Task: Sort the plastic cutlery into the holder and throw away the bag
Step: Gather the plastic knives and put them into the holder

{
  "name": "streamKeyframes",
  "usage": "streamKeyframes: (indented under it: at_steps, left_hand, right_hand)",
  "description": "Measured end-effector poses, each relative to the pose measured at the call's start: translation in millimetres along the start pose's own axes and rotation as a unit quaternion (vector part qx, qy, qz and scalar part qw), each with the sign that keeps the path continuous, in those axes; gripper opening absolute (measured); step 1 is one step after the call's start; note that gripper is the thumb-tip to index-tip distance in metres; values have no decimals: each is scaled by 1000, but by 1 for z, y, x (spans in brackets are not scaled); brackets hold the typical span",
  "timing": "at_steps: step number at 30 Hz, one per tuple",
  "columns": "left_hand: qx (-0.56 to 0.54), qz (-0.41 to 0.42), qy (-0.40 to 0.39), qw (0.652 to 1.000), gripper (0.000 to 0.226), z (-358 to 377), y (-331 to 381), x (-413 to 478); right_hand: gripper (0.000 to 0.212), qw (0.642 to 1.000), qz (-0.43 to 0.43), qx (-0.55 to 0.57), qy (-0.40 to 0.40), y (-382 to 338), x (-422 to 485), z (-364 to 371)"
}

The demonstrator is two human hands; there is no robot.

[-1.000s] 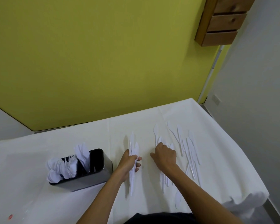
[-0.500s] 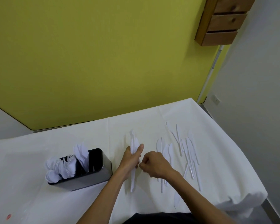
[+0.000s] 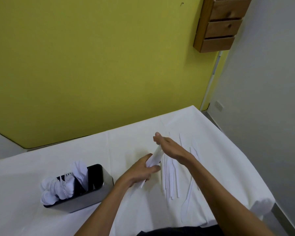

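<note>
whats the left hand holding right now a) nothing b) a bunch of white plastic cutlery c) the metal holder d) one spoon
b: the left hand grips a tilted bundle of white cutlery, while the holder stands untouched, apart to its left.

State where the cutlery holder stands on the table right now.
In the head view the holder stands on the left part of the white table, just left of the left hand, which grips a bundle of cutlery.
</note>
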State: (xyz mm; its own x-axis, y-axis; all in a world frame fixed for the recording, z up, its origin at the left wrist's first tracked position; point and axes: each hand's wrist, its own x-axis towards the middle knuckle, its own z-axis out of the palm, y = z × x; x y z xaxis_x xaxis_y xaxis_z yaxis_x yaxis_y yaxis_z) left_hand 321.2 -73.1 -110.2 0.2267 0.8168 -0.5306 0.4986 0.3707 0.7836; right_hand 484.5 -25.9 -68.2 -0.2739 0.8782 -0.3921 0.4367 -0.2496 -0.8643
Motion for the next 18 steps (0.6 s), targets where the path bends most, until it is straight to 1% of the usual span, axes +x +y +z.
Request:
streamKeyframes:
  at_steps: [2,4,7,9,11,12,13,14,15,16,18]
  left_hand:
    - [31,4,35,999,45,-4,2,3]
    - [66,-14,60,996,46,-7,3,5]
    - [109,-47,45,992,48,-6,2,8]
    - [130,-53,45,989,53,-3,0,10]
    - [155,-37,71,985,57,-1,1,13]
    - [151,-28,91,984,58,-1,2,14]
    - [124,-22,116,985,57,-2,5,14]
    - [63,-17,144,987,55,-5,9,15]
    - [-34,-13,173,984,50,-9,14,14]
    - [-147,-8,202,968,45,-15,19,14]
    - [-334,7,264,905,37,-24,32,14]
  right_hand:
    - [71,999,5,20,-32,4,-3,3]
    - [74,998,6,59,-28,7,-5,8]
    - [76,997,7,56,-50,10,-10,17]
    - [79,995,0,65,-72,11,-12,20]
    - [84,993,-13,97,-61,15,-11,17]
    - [87,992,-16,117,-44,17,-10,14]
    - [88,990,-17,142,-20,20,-8,11]
    - [86,984,-12,175,7,23,-7,10]
    - [83,976,-1,215,35,27,-6,10]
    - [80,965,15,255,60,31,-6,12]
    - [78,941,59,320,94,37,-8,21]
